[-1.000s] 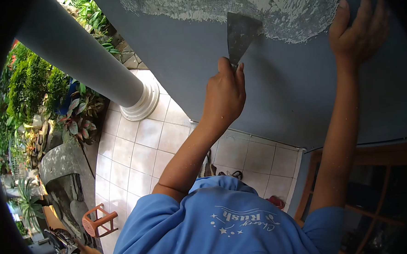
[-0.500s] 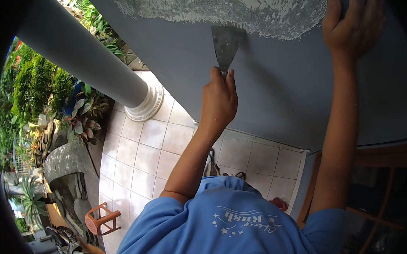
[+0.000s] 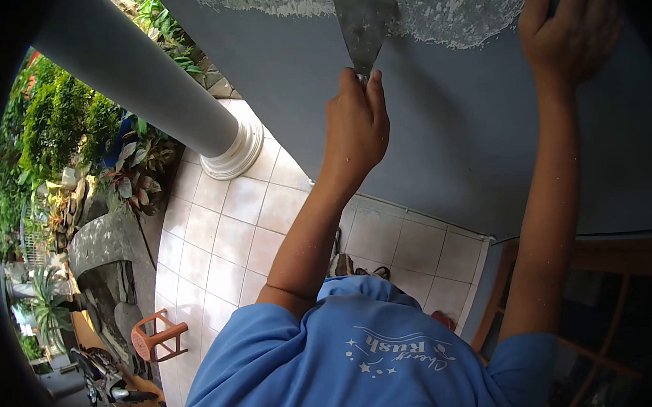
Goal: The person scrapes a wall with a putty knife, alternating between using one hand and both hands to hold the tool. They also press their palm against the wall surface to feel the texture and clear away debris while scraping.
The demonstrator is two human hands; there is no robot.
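As left fingers [image 3: 377, 89] grip scraper [image 3: 364, 38], blade [image 3: 366, 24] juts beyond them.

A person's left hand [image 3: 357, 124] grips the handle of a scraper [image 3: 365, 32], its wide metal blade pointing up and overlapping the lower edge of a rough whitish patch [image 3: 470, 8] on a grey wall [image 3: 455, 130]. Well to the right of that hand, the right hand [image 3: 569, 36] lies against the wall, fingers spread, beside the patch. Left of the left hand stands a round grey column [image 3: 150, 80], with green plants [image 3: 64, 125] beyond. Below and left of the same hand, an orange stool [image 3: 156, 336] rests on pale floor tiles [image 3: 214, 246]. A blue shirt [image 3: 327, 373] fills the area beneath both hands.
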